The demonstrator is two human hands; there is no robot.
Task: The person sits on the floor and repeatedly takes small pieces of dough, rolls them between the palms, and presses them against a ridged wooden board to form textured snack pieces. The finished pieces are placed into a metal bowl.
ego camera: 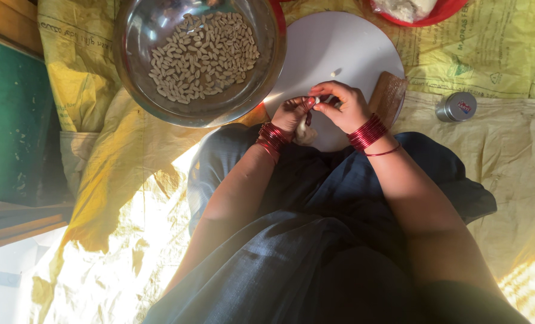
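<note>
My left hand [291,114] grips a lump of pale dough [306,131] that hangs below its fingers. My right hand [342,107] meets it, pinching a small bit of the dough at the fingertips. Both wrists wear red bangles. The hands hover over the near edge of a round white board [339,48]. A tiny shaped dough piece [334,73] lies on the board just beyond the fingers. A steel bowl [136,36] holding several small shaped dough pieces [202,55] stands to the left of the board.
A ridged wooden paddle [388,95] rests at the board's right edge. A small steel tin [457,107] lies on the yellow sheet [495,54] to the right. A red bowl [417,13] with white dough sits at the top. My dark-clothed lap fills the foreground.
</note>
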